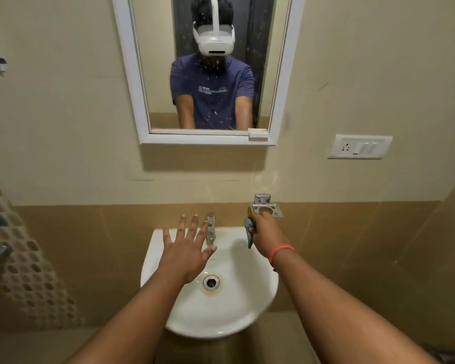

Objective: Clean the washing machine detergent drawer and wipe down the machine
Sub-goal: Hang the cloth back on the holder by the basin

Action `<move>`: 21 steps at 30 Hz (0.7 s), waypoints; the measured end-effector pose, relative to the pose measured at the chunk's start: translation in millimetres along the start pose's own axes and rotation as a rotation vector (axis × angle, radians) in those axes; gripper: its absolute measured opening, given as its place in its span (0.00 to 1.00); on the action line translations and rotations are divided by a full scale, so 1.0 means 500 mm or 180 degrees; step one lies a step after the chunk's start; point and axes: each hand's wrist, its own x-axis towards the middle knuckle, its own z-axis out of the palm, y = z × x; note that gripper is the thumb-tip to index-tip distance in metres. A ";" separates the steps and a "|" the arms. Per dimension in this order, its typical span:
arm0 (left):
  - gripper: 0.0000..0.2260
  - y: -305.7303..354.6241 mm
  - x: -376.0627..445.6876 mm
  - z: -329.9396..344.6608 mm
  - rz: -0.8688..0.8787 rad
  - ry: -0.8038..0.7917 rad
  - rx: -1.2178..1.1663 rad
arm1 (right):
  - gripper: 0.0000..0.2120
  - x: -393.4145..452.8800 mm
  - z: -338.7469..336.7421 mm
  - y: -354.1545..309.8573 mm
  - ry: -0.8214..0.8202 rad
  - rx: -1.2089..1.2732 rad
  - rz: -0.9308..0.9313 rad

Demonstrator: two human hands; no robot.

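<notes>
I stand at a white wall-mounted sink [255, 292] with a chrome tap [210, 228] at its back rim. My left hand [185, 248] hovers over the basin with its fingers spread and straight, just left of the tap, and holds nothing. My right hand [267, 231] grips a small teal cloth [249, 232] over the sink's back right corner; the cloth hangs down from my fist. An orange band circles my right wrist. No washing machine or detergent drawer is in view.
A white-framed mirror [139, 74] hangs above the sink. A chrome holder bracket [267, 206] is fixed to the wall right of the tap. A white switch and socket plate [359, 147] sits further right. The drain [211, 282] has rust stains around it.
</notes>
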 end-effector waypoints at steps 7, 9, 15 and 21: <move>0.23 0.070 0.147 0.001 -0.0168 -0.0536 -0.2196 | 0.10 0.068 0.025 0.037 0.0002 0.0127 0.0257; 0.19 0.104 0.185 0.003 -0.0182 -0.0554 -0.2769 | 0.08 0.085 0.025 0.053 0.0027 0.0320 0.0294; 0.07 0.193 0.285 0.009 -0.0471 -0.0855 -0.4023 | 0.10 0.159 0.030 0.128 0.0182 0.0853 0.0565; 0.09 0.274 0.380 0.015 -0.0625 -0.0796 -0.4603 | 0.14 0.227 -0.009 0.196 -0.0311 0.2223 0.0781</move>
